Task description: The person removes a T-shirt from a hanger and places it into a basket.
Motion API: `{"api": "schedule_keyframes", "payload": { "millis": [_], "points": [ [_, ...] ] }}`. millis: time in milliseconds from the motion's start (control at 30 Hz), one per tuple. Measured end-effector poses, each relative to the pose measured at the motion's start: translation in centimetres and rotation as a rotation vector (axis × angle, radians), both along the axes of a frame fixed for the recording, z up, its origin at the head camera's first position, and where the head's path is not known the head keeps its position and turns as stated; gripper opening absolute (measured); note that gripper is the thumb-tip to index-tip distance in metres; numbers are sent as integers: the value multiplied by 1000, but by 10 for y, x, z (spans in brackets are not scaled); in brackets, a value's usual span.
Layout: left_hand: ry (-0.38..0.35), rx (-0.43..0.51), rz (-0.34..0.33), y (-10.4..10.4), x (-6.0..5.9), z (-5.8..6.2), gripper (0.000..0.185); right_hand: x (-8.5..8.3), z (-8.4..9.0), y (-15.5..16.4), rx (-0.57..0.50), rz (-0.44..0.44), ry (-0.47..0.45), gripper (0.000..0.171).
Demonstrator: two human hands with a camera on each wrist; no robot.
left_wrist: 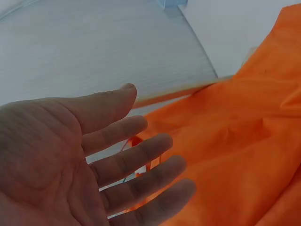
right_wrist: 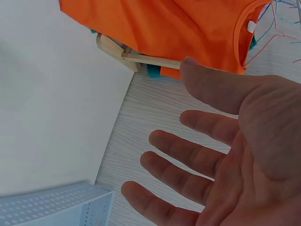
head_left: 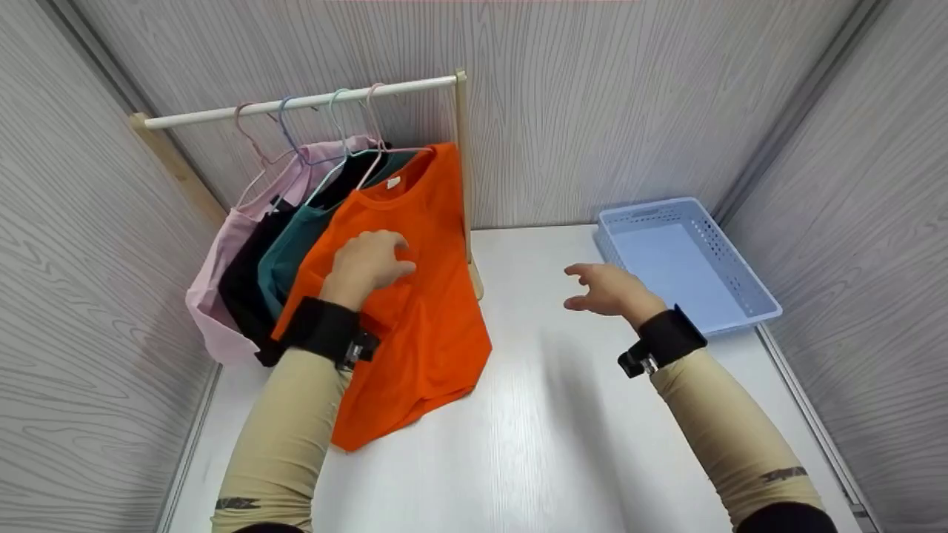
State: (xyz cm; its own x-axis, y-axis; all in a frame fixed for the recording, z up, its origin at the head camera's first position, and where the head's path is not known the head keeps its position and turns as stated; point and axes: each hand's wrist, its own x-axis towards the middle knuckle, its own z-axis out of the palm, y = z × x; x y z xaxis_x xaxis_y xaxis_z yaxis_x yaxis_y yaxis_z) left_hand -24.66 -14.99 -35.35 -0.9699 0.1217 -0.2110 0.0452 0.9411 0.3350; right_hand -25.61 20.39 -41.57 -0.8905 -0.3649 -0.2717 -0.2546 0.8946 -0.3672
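Note:
An orange shirt [head_left: 437, 296] hangs from a pink hanger [head_left: 374, 118] at the right end of the rack's rail. In front of it is my left hand [head_left: 368, 260], fingers spread and nothing in them; the left wrist view shows the palm with the orange cloth beyond the fingertips. Whether the hand touches the cloth I cannot tell. My right hand [head_left: 609, 289] hovers over the white table between the shirt and a blue basket [head_left: 711, 326], its fingers extended and holding nothing. Behind the orange shirt hang teal [head_left: 275, 270], black [head_left: 241, 285] and pink [head_left: 204, 303] garments.
The clothes rack has a white rail [head_left: 207, 116] and wooden posts [head_left: 178, 170] at both ends. Grey wood-patterned panels [head_left: 563, 96] enclose the white tabletop [head_left: 474, 474] at the back and sides. The perforated basket stands near the right panel.

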Motion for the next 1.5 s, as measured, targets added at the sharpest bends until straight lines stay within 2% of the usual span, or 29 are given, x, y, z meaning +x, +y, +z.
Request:
{"api": "schedule_keyframes", "payload": {
  "millis": [133,233,333,433,567,633,767,933,1067,1200,1367,1500],
  "points": [
    [51,-52,51,-21,-10,22,45,0,0,-6,6,26,-3,62],
    [143,-87,126,-33,-17,28,40,1,-3,-8,22,33,-8,61],
    [211,-108,212,-40,-24,23,35,1,-9,-9,21,28,-23,61],
    [193,-117,253,-45,-29,11,35,3,-18,-11,9,24,-43,60],
    [137,-102,258,-49,-31,-3,38,6,-28,-14,9,34,-61,58],
    [136,-95,261,-49,-32,-8,39,8,-31,-16,15,38,-72,58],
    [162,-104,250,-45,-34,-12,38,9,-35,-18,22,42,-92,57],
    [228,-103,249,-44,-34,-10,33,8,-35,-19,32,56,-105,56],
    [278,-102,239,-49,-31,-1,29,8,-35,-18,25,55,-121,59],
    [311,-106,221,-54,-26,13,25,8,-34,-17,22,52,-121,61],
    [288,-121,204,-67,-15,40,28,7,-33,-18,27,59,-119,61],
    [246,-141,163,-78,-7,62,31,7,-32,-19,28,62,-121,61]
  ]
}}
